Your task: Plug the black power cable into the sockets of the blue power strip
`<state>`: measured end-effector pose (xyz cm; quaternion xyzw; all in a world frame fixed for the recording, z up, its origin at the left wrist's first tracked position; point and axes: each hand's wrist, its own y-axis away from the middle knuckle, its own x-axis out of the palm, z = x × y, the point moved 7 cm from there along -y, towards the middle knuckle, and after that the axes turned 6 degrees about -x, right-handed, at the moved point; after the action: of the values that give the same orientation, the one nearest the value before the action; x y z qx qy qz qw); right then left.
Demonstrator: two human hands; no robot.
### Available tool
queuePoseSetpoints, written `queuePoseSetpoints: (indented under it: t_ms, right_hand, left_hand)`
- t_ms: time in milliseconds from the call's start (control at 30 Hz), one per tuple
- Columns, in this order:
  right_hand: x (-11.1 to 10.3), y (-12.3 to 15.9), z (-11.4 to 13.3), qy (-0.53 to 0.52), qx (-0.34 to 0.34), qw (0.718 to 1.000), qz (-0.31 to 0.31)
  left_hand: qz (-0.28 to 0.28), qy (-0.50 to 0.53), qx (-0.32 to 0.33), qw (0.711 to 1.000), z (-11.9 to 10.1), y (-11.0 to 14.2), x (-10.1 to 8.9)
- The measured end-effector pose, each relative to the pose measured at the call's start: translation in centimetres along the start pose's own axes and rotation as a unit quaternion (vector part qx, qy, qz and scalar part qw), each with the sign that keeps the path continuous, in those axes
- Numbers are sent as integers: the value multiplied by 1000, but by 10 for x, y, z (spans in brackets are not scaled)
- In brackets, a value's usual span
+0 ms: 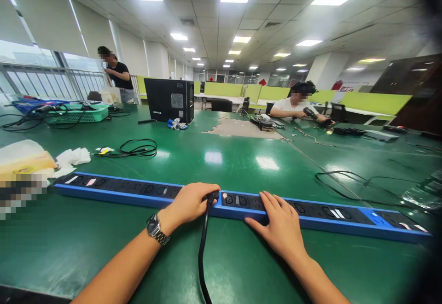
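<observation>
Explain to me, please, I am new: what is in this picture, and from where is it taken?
No robot here, only a person's two bare hands, seen from a camera worn on the head. The left hand holds a black plug with its cord at a long blue power strip; how far it is inserted, I cannot tell. The right hand rests on that strip. Farther back, the green table bears a dark computer case and a green basket.

- black computer tower (167, 100) on the green bench (179, 168)
- teal basket (90, 115) — cables (78, 107) inside
- coiled black cable (138, 154) near crumpled tissues (74, 156)
- person in white (292, 107), far side
</observation>
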<state>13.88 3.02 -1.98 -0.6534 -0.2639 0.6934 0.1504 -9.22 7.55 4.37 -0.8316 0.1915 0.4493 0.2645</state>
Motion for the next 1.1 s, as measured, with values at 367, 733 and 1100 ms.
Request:
queuePoseSetpoints:
  t_ms: [367,733,1100]
  right_hand:
    - [1,0,1,4,-2,1000,-4]
    - [0,0,2,12,-3,1000,-7]
    - [2,1,-2,3,11,1000,2]
  left_hand:
    - [-7,8,-12,1000,2,-5,6]
    - [-94,-31,-44,994,7,9,23]
    - [-383,136,-142,902,57,40,-55]
